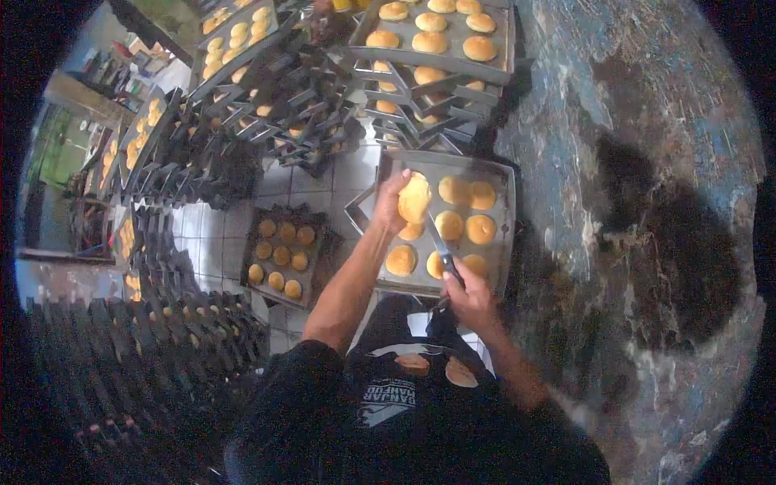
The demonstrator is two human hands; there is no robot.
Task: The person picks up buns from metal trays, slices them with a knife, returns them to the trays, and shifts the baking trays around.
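Note:
My left hand (390,208) grips a round bun (415,194) and holds it up over a metal baking tray (500,263). The bun's pale yellow side faces me; whether it is cut or spread with something I cannot tell. In my right hand (472,301) is a knife (441,245) with a dark handle. Its blade points up and left, its tip close to the lower edge of the bun. Several golden buns (449,226) lie on the tray beneath, some partly hidden by my hands and the knife.
Crisscross stacks of trays with buns (428,42) rise ahead and to the left (234,48). A lower tray of smaller-looking buns (283,257) sits by the tiled floor (198,242) at left. More stacked trays (145,347) stand lower left. A worn, stained surface (630,242) fills the right.

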